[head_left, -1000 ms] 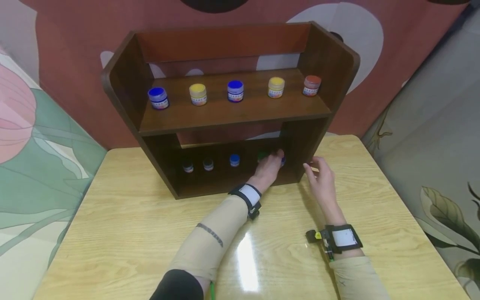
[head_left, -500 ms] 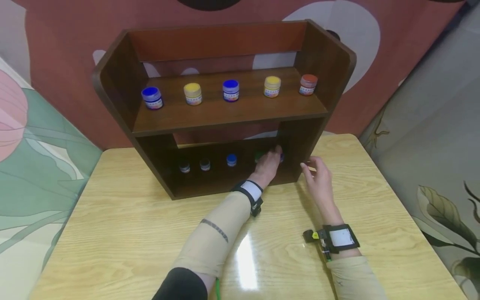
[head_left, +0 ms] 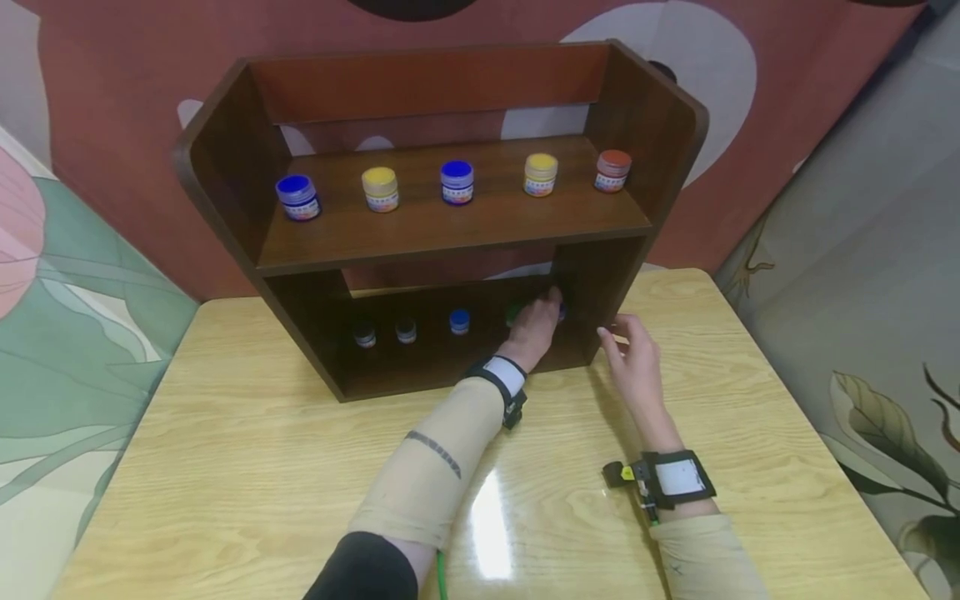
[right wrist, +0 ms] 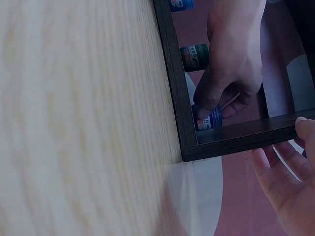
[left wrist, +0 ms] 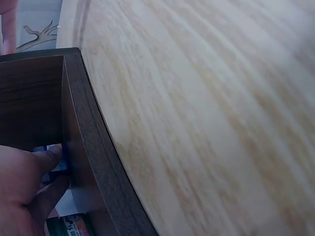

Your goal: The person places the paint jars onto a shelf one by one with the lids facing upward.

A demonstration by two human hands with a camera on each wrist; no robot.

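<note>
My left hand (head_left: 534, 327) reaches into the lower tier of a dark brown wooden shelf (head_left: 450, 242). Its thumb and fingers pinch a small blue paint jar (right wrist: 214, 119) at the right end of that tier, close to the side panel. The jar stands upright on the bottom board, mostly hidden by the hand in the head view. Just left of it is a green paint jar (right wrist: 195, 57). My right hand (head_left: 637, 358) holds the right side panel (right wrist: 246, 140) near its front edge, thumb at the edge and fingers on the outer face.
Further left on the lower tier stand a blue jar (head_left: 459, 322) and two dark-lidded jars (head_left: 406, 331). The upper tier bears several spaced jars, among them a yellow jar (head_left: 381, 190) and a red jar (head_left: 612, 171). The shelf stands on a wooden table (head_left: 247, 467) before a patterned backdrop.
The head view has shifted slightly, sliding the scene leftward. My left hand stays at the blue paint jar, and the right hand keeps its place at the side panel.
</note>
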